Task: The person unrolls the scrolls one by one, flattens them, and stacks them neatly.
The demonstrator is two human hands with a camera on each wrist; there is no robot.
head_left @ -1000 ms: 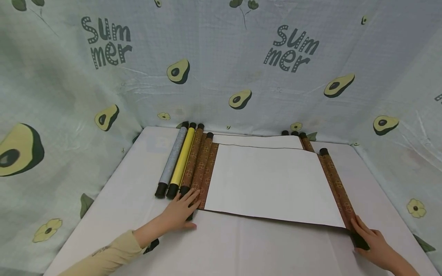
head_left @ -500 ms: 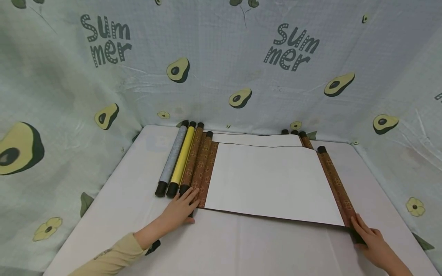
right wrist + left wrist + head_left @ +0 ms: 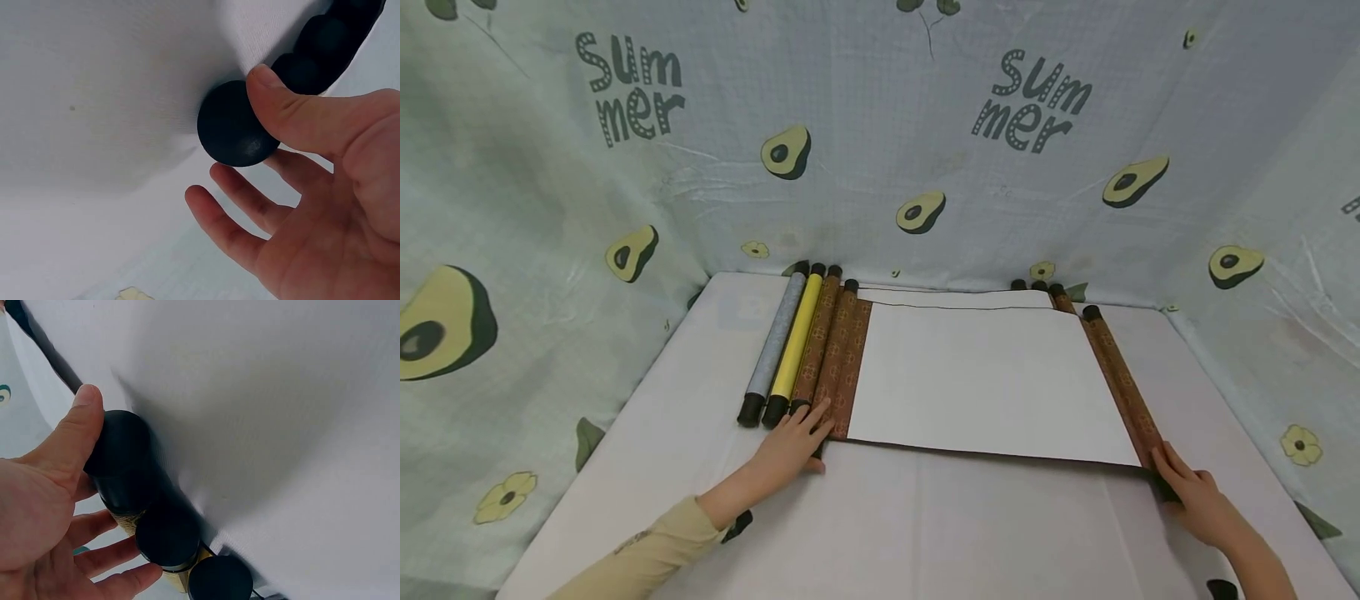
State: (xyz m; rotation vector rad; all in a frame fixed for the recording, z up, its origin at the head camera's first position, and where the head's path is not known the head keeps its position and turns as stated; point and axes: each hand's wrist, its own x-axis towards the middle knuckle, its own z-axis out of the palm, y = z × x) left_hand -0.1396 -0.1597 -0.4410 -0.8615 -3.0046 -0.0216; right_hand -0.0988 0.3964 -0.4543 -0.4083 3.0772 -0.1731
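A scroll (image 3: 992,375) with a blank white sheet and brown patterned borders lies unrolled, its two rollers ending in black caps. My left hand (image 3: 786,450) holds the near end of its left roller, thumb beside the black cap (image 3: 128,456) in the left wrist view. At the near end of the right roller (image 3: 1123,383), my right hand (image 3: 1198,500) pinches between thumb and forefinger. The right wrist view shows that round cap (image 3: 234,128) with the other fingers spread below it. Behind lies another white sheet (image 3: 955,297), mostly covered by the scroll.
Left of the scroll, a grey roll (image 3: 777,337), a yellow roll (image 3: 799,337) and a brown roll (image 3: 818,337) lie side by side on the white table (image 3: 917,533). A printed avocado cloth (image 3: 850,108) hangs behind. A dark object (image 3: 1222,588) shows at the bottom right.
The scroll has slid away from me, toward the back cloth, its right end also shifting slightly left. Both hands have moved along with the rollers. The rolls at left have stayed put.
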